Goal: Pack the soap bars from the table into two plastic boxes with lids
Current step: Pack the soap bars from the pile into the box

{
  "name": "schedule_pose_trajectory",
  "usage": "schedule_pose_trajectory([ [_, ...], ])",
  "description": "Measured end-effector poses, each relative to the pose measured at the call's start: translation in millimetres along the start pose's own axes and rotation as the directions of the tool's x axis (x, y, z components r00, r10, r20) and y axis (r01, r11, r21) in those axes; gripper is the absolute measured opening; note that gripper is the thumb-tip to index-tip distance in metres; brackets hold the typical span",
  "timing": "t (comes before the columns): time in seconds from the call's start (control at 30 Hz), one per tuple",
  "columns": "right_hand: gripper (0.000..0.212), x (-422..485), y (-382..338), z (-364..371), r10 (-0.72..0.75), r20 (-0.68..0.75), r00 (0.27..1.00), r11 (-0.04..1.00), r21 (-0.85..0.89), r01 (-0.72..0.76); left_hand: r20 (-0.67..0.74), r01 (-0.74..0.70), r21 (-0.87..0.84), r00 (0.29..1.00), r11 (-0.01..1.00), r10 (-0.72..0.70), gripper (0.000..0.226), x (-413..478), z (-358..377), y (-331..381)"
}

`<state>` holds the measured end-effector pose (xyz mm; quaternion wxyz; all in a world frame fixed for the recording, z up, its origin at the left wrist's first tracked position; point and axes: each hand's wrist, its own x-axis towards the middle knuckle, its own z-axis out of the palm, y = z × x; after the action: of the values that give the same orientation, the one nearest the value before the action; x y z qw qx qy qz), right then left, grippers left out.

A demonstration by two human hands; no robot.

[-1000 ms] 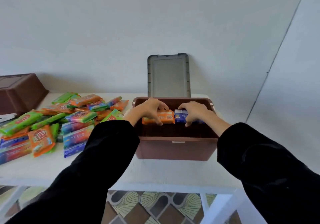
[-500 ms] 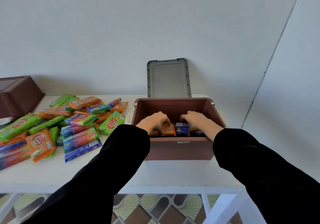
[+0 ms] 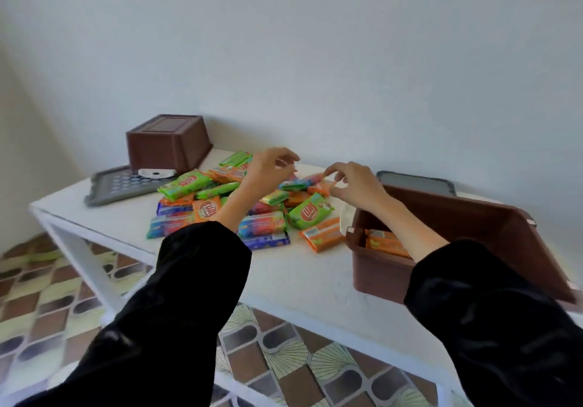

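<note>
A heap of wrapped soap bars (image 3: 220, 204) in green, orange and blue lies on the white table (image 3: 303, 283). My left hand (image 3: 268, 170) hovers over the heap's far side with its fingers apart and empty. My right hand (image 3: 356, 186) is at the heap's right edge, fingertips pinched close to an orange bar (image 3: 321, 187); whether it grips the bar is unclear. An open brown box (image 3: 378, 274) stands at the right with orange bars (image 3: 385, 242) inside. My right forearm crosses over its near corner.
A second brown box (image 3: 167, 143) stands upside down at the table's far left, partly on a grey lid (image 3: 123, 184). Another grey lid (image 3: 416, 182) sits behind the open box. The table's front edge runs close to my sleeves; patterned floor tiles lie below.
Both hands have come out of the open box, leaving the orange and blue bars inside, and moved left over the heap. The view has swung left.
</note>
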<state>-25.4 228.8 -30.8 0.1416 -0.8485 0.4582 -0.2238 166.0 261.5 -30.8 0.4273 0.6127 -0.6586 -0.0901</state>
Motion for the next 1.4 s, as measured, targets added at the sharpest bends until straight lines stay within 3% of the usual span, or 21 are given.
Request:
schedule_pose_trajectory([
  [0.1, 0.046, 17, -40, 47, -0.096, 0.123, 0.988, 0.995, 0.012, 0.095, -0.075, 0.246, 0.138, 0.968, 0.959, -0.237, 0.022, -24, -34, -59],
  [0.23, 0.05, 34, -66, 101, -0.153, 0.265, 0.952, 0.988, 0.018, 0.154, -0.112, 0.554, 0.208, 0.832, 0.806, -0.543, 0.044, -53, -49, -123],
  [0.37, 0.056, 45, -65, 143, -0.138, 0.382, 0.914, 0.988, -0.011, 0.154, -0.079, 0.676, 0.203, 0.732, 0.708, -0.677, 0.067, -64, -42, -149],
  [0.53, 0.066, 42, -49, 167, -0.174, 0.318, 0.932, 0.958, -0.163, 0.235, -0.027, 0.713, 0.21, 0.688, 0.669, -0.725, 0.09, -57, -18, -155],
  [0.73, 0.061, 45, -46, 158, -0.223, 0.366, 0.904, 0.915, -0.241, 0.323, -0.122, 0.737, 0.329, 0.654, 0.591, -0.747, 0.092, -46, -2, -149],
  [0.93, 0.057, 39, -47, 156, -0.216, 0.374, 0.902, 0.905, -0.269, 0.329, 0.031, 0.68, 0.46, 0.631, 0.571, -0.775, 0.099, -46, -16, -147],
  [1.17, 0.065, 53, -62, 149, -0.169, 0.507, 0.845, 0.945, -0.16, 0.284, -0.032, 0.644, 0.409, 0.719, 0.647, -0.695, 0.099, -56, -27, -154],
  [1.3, 0.077, 53, -65, 139, -0.153, 0.355, 0.922, 0.975, -0.101, 0.2, -0.045, 0.616, 0.348, 0.764, 0.707, -0.643, 0.098, -52, -39, -148],
  [1.4, 0.076, 59, -71, 110, -0.133, 0.238, 0.962, 0.99, -0.02, 0.142, -0.021, 0.522, 0.333, 0.837, 0.785, -0.547, 0.098, -38, -57, -128],
])
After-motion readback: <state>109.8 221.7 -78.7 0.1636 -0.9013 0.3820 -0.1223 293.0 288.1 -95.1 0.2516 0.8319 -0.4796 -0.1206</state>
